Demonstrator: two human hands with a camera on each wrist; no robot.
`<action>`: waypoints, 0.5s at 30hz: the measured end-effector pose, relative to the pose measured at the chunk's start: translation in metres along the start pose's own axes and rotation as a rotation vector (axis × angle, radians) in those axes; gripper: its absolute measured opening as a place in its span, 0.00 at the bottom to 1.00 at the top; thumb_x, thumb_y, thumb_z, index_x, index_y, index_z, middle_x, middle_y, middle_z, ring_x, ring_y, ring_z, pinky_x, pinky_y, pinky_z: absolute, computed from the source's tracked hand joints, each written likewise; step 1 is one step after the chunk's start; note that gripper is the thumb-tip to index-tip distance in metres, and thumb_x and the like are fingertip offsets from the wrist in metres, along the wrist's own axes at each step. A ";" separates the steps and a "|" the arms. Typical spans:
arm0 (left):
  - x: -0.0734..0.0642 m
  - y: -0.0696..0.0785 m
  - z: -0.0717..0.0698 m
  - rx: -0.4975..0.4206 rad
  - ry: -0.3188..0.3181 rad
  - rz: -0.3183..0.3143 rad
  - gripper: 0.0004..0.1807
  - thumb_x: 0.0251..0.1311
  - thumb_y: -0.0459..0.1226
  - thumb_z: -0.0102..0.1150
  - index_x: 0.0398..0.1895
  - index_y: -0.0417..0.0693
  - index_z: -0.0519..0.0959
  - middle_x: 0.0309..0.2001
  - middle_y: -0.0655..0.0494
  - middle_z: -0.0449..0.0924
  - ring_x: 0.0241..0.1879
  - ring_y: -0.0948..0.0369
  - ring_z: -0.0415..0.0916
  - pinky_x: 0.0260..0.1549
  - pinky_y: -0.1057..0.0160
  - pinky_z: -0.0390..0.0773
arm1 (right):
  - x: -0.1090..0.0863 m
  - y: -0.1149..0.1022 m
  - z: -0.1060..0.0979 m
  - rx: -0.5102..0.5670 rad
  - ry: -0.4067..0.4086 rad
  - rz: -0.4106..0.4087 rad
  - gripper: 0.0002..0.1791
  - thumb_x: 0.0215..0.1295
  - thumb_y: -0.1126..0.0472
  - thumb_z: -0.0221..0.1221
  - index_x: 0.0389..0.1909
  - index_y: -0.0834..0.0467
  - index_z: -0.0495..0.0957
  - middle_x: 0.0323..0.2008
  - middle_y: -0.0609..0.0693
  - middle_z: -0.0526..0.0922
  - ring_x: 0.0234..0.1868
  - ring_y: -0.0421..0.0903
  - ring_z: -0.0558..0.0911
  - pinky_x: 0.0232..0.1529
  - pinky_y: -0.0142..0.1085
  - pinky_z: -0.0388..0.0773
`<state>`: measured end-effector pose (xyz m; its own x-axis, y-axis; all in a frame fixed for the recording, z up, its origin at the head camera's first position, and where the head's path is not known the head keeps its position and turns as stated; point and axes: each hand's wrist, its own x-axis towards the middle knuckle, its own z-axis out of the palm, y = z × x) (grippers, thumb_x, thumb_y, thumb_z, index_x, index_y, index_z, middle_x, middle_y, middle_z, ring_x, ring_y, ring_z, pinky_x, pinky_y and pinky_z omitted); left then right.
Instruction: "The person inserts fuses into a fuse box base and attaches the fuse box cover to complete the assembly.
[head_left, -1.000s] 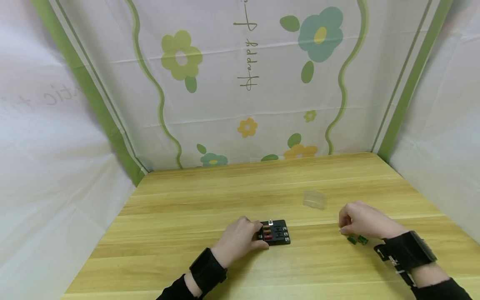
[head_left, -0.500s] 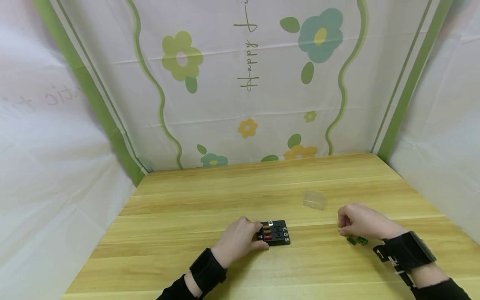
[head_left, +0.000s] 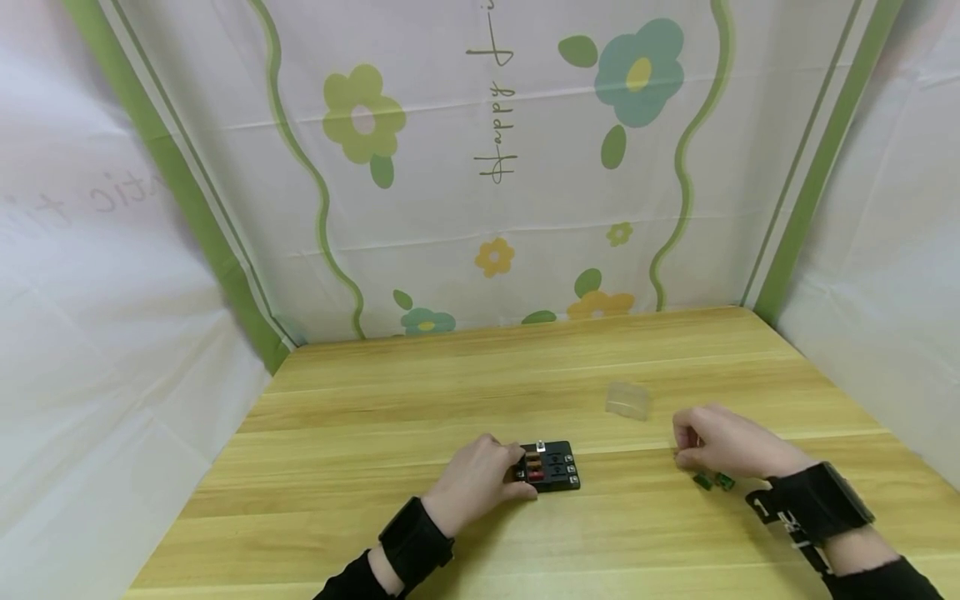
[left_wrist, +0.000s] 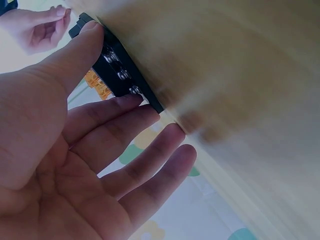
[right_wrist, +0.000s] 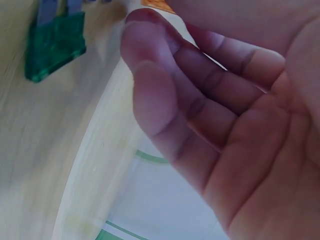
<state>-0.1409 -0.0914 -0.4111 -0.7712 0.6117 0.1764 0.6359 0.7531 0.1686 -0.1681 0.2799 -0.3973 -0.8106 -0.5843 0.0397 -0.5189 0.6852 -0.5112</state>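
A black fuse box (head_left: 557, 468) lies on the table with several orange-brown and red blade fuses (head_left: 535, 465) in its left part. My left hand (head_left: 480, 477) holds the box at its left end, thumb on one edge and fingers against the opposite one. Over to the right, my right hand (head_left: 731, 442) has its fingers bent and the tips together just above the table. An orange blade fuse (right_wrist: 159, 4) shows partly at those fingertips in the right wrist view; the thumb side hides most of it. Green blade fuses (head_left: 723, 482) lie just below this hand.
A clear plastic cover (head_left: 627, 401) lies flat on the wooden table (head_left: 420, 392), between the fuse box and the right hand, farther back. White cloth with printed flowers (head_left: 495, 200) closes off the back and both sides.
My right hand has shifted very slightly left, fingertips still together. The left hand and the fuse box have stayed in place.
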 end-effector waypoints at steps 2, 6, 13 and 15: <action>0.000 0.000 0.000 -0.002 -0.002 -0.003 0.20 0.52 0.55 0.70 0.36 0.49 0.83 0.17 0.66 0.66 0.22 0.68 0.64 0.23 0.70 0.63 | 0.001 -0.001 0.000 -0.026 0.027 -0.003 0.12 0.61 0.63 0.67 0.26 0.52 0.72 0.21 0.39 0.73 0.19 0.34 0.68 0.22 0.32 0.66; 0.000 0.000 0.000 0.001 -0.003 -0.002 0.20 0.52 0.55 0.70 0.35 0.49 0.82 0.18 0.67 0.66 0.23 0.67 0.64 0.23 0.69 0.64 | 0.002 -0.002 -0.001 -0.099 0.093 -0.021 0.13 0.61 0.64 0.68 0.26 0.50 0.72 0.21 0.38 0.72 0.20 0.33 0.68 0.23 0.32 0.66; 0.000 -0.001 0.002 0.004 -0.006 -0.005 0.21 0.52 0.56 0.69 0.38 0.49 0.83 0.21 0.64 0.74 0.25 0.66 0.69 0.25 0.69 0.67 | 0.005 -0.002 -0.001 -0.152 0.167 -0.015 0.13 0.59 0.66 0.68 0.26 0.51 0.72 0.23 0.38 0.73 0.21 0.33 0.69 0.24 0.32 0.69; 0.000 -0.002 0.002 0.003 -0.010 -0.007 0.22 0.53 0.56 0.69 0.39 0.49 0.84 0.23 0.62 0.76 0.27 0.66 0.71 0.26 0.69 0.67 | 0.005 -0.002 -0.001 -0.158 0.180 -0.015 0.14 0.59 0.66 0.68 0.26 0.51 0.72 0.23 0.37 0.74 0.21 0.33 0.69 0.24 0.32 0.69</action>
<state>-0.1423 -0.0920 -0.4131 -0.7758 0.6088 0.1657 0.6305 0.7579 0.1673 -0.1715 0.2758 -0.3956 -0.8307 -0.5173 0.2057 -0.5554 0.7449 -0.3696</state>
